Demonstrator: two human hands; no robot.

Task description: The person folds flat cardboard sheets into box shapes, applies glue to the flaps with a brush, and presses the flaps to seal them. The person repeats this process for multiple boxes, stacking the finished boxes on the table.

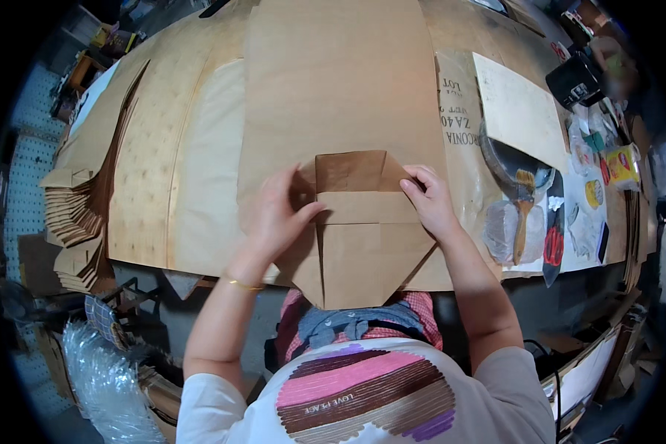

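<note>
A large brown kraft paper bag [340,89] lies along the table, its near end folded into a squared, pointed-cornered flap [377,255] that hangs over the table edge. A box-like opening [351,172] stands up between my hands. My left hand [283,211] grips the left side of this fold, thumb on top and the other fingertips partly hidden by the paper. On the opposite side, my right hand [429,198] pinches the right edge of the opening between thumb and fingers.
Folded brown paper bags [78,211] are stacked at the table's left end. To the right lie a grey dish [499,159], a wooden-handled brush [524,207], a red-handled tool [553,244] and a pale board [522,107]. Clear plastic [100,385] bulges at lower left.
</note>
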